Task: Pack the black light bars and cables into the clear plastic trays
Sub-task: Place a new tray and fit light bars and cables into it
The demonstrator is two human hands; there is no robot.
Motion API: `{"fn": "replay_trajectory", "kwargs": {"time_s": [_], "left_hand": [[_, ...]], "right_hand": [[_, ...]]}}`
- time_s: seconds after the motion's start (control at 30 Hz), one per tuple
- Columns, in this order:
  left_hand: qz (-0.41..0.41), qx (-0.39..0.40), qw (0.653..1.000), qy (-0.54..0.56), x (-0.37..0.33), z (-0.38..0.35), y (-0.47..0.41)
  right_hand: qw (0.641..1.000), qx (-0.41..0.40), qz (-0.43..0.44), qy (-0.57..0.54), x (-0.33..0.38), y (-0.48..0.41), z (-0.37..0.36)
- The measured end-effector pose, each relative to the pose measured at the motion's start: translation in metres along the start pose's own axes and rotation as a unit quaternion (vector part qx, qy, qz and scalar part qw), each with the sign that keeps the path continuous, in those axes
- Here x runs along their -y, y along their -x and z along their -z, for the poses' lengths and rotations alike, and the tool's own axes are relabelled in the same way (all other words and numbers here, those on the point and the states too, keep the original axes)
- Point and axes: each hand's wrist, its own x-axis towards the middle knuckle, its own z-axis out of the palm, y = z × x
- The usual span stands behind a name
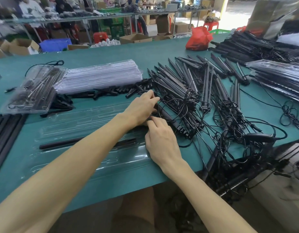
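- Two hands meet at the near left edge of the pile of light bars, just right of the open clear tray on the green desk.
- Left hand: fingers curled, the fingertips pinching a thin black cable that loops away over the pile.
- Right hand: just below the left and almost touching it, thumb and forefinger closed narrowly on a dark part of the same cable. Whether that part is a plug cannot be told.
- One single light bar lies lengthwise in the clear tray, partly under the left forearm.
- Beyond the clear tray sits a stack of empty trays, with a packed tray to its left.
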Motion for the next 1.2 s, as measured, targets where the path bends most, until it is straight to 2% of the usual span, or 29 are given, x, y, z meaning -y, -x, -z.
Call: {"fn": "replay_trajectory", "kwargs": {"time_s": [0.2, 0.3, 0.47, 0.57, 0.83, 1.2], "left_hand": [[-0.01, 0.039, 0.998, -0.057, -0.001, 0.002, -0.008], [-0.016, 0.041, 0.998, -0.046, -0.003, 0.002, -0.012], [-0.062, -0.01, 0.994, -0.086, -0.004, -0.001, -0.005], [-0.091, -0.074, 0.987, -0.11, 0.003, 0.002, 0.004], [-0.074, -0.223, 0.955, -0.18, 0.021, 0.038, 0.011], [-0.075, -0.272, 0.934, -0.221, 0.037, 0.067, 0.049]], "right_hand": [[1.0, -0.016, -0.001, 0.011, 0.002, 0.0, -0.002], [1.0, -0.02, 0.002, 0.014, 0.002, 0.001, -0.002], [1.0, -0.018, 0.008, 0.017, 0.002, 0.001, -0.001], [0.999, -0.013, 0.018, 0.028, 0.002, 0.0, 0.0], [0.999, -0.038, 0.031, 0.025, 0.0, 0.001, -0.002], [0.998, -0.051, -0.003, 0.027, -0.001, -0.001, -0.001]]}}
